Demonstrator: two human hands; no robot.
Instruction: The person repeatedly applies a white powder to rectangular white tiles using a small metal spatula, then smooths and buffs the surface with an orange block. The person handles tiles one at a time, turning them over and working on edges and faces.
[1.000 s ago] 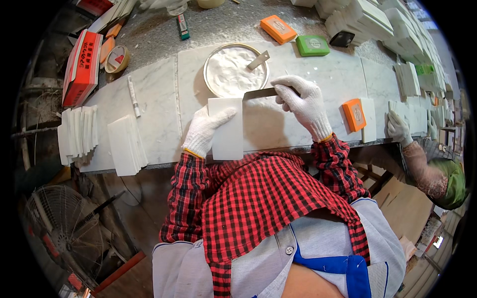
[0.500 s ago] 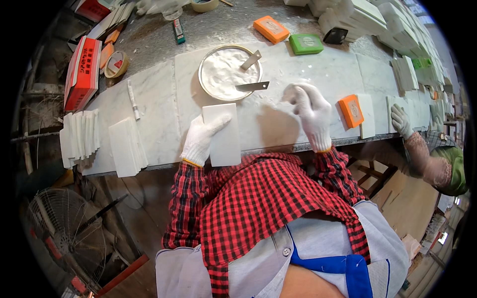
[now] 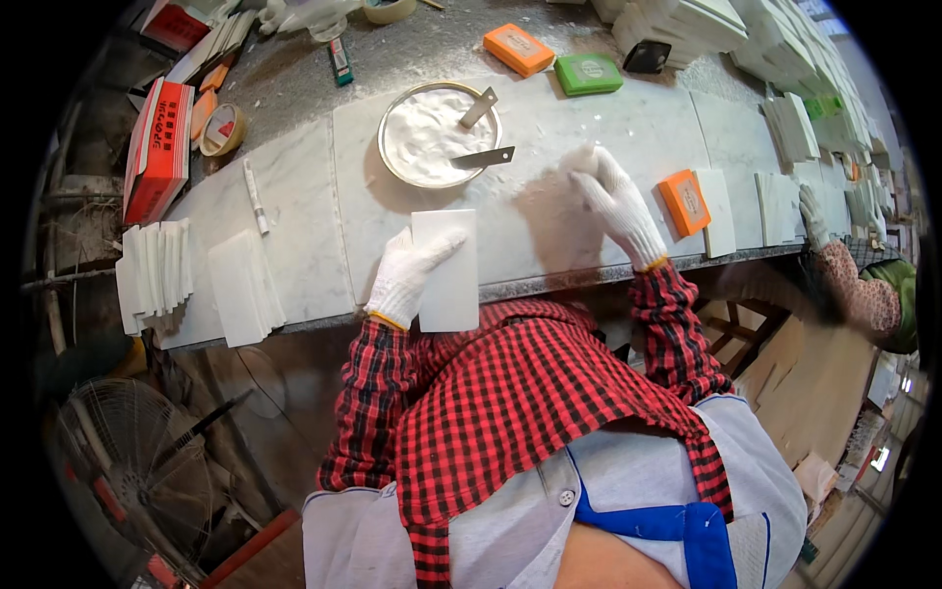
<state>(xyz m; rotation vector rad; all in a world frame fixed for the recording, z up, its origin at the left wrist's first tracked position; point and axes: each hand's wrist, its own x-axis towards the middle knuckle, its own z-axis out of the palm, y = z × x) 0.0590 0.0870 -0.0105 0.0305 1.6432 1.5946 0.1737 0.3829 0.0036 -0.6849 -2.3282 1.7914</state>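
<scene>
My left hand [image 3: 407,272], in a white knit glove, holds a white rectangular tile [image 3: 451,285] by its left side, thumb across its face. The tile stands over the table's front edge. My right hand [image 3: 610,192], gloved too, is raised over the table with fingers closed; whatever is between the fingertips is too small and white to make out. Ahead of the tile sits a round tin [image 3: 394,169] of white paste. Two metal scraper blades, one nearer me [image 3: 483,157] and one farther [image 3: 479,107], rest in the paste with their ends over the rim.
Several white tiles [image 3: 245,290] lean at the left, beside another stack [image 3: 157,275] and a red box [image 3: 159,147]. An orange box [image 3: 684,203] lies right of my hand; orange and green boxes [image 3: 589,75] lie farther back. Another person's gloved hand [image 3: 813,216] is at far right.
My view has shifted slightly, so the tin and boxes appear farther left. My right hand has moved a little away from me. The left keeps its hold on the tile.
</scene>
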